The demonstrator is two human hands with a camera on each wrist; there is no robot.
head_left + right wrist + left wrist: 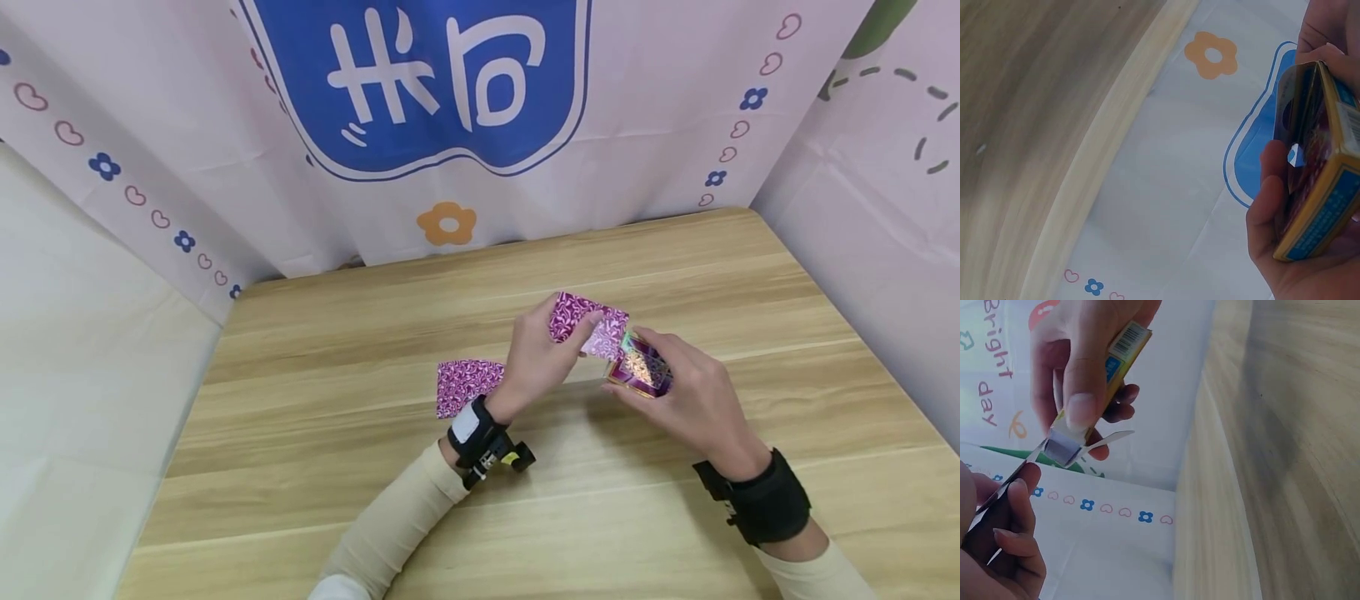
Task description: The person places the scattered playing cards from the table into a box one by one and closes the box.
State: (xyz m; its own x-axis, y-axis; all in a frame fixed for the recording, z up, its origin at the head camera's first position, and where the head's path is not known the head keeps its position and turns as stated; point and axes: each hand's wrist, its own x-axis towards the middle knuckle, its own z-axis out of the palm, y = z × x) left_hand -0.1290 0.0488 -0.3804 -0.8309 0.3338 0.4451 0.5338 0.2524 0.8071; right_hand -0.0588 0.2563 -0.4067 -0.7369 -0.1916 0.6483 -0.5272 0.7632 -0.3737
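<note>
My left hand [551, 350] pinches a purple swirl-patterned card [592, 327] just above the table. Its right end meets the open end of a shiny card box [639, 368], which my right hand [678, 387] grips from the side. In the left wrist view the box [1117, 359] shows a yellow edge with a barcode and an open flap [1063, 448], and the card [994, 503] is seen edge-on above my left fingers [1019, 534]. The right wrist view shows the box [1319, 187] held between thumb and fingers.
Another purple patterned card [468, 385] lies flat on the wooden table [315, 467], just left of my left wrist. Pink printed curtains [675, 108] close off the back and right sides, and a plain white wall [75, 375] stands at the left.
</note>
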